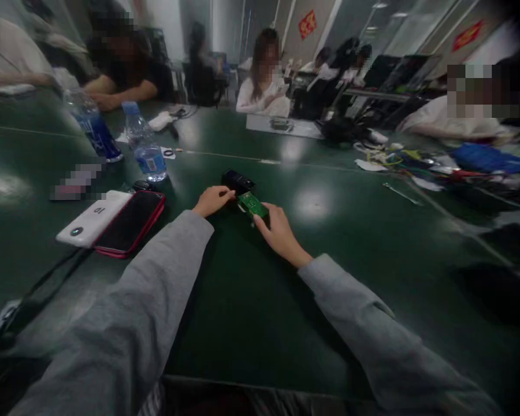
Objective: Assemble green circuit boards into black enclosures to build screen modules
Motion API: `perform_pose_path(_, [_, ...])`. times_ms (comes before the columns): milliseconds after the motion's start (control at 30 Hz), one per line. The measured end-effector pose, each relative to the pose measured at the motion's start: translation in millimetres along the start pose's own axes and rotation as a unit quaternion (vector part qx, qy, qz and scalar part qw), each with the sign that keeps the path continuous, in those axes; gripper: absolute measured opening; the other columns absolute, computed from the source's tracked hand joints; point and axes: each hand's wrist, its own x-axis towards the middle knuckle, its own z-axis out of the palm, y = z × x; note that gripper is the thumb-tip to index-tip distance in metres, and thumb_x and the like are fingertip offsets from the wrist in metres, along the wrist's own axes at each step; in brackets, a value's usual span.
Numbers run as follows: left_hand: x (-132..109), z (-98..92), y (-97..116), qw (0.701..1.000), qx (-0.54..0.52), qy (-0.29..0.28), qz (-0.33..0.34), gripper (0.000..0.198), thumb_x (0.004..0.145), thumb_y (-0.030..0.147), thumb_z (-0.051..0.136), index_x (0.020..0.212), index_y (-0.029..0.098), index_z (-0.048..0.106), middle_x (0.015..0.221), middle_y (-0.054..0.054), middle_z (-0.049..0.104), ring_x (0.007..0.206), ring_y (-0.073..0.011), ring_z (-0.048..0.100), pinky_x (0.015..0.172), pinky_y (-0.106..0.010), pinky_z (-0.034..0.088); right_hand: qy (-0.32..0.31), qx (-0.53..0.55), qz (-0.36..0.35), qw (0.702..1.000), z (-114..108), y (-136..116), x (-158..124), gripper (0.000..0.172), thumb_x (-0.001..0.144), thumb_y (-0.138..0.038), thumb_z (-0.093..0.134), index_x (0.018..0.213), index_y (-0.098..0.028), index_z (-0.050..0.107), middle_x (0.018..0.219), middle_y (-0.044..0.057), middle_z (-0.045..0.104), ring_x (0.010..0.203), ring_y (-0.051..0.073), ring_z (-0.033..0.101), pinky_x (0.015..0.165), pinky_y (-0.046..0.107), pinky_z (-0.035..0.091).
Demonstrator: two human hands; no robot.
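A small green circuit board is gripped along its near right end by the thumb and fingers of my right hand. My left hand is beside the board's far left end, thumb and fingers drawn together. Whatever sits in that pinch, if anything, is too small to make out. Just beyond both hands a black box-like piece rests on the dark green table. Whether it touches the board or my left fingertips is unclear.
Left of my hands lie a red-edged phone and a white power bank. Behind them stand a clear water bottle and a blue-labelled bottle. Tangled wires and a blue bundle fill the right side. Several people sit around.
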Motion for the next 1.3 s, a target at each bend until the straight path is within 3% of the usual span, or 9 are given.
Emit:
perform_pose_path(367, [-1.2, -2.1, -2.0, 1.000, -0.002, -0.004, 0.004, 0.037, 0.091, 0.047, 0.046, 0.088, 0.022, 0.073, 0.097, -0.004, 0.073, 0.089, -0.0187, 0.064, 0.084, -0.034, 0.047, 0.003, 0.014, 0.002, 1.000, -0.7, 0.9, 0.9, 0.051, 0.094, -0.052, 0.041, 0.129, -0.016, 0.049, 0.120, 0.016, 0.057, 0.106, 0.031, 0.052, 0.090, 0.051, 0.046])
perform_pose_path(1300, [-2.2, -2.8, 0.5, 1.000, 0.007, -0.011, -0.004, 0.037, 0.091, 0.047, 0.046, 0.089, 0.022, 0.072, 0.099, -0.004, 0.073, 0.091, -0.0194, 0.064, 0.087, -0.036, 0.048, -0.010, 0.016, 0.009, 1.000, -4.3, -2.7, 0.8, 0.050, 0.094, -0.050, 0.042, 0.129, -0.014, 0.048, 0.121, 0.016, 0.057, 0.106, 0.030, 0.052, 0.089, 0.048, 0.045])
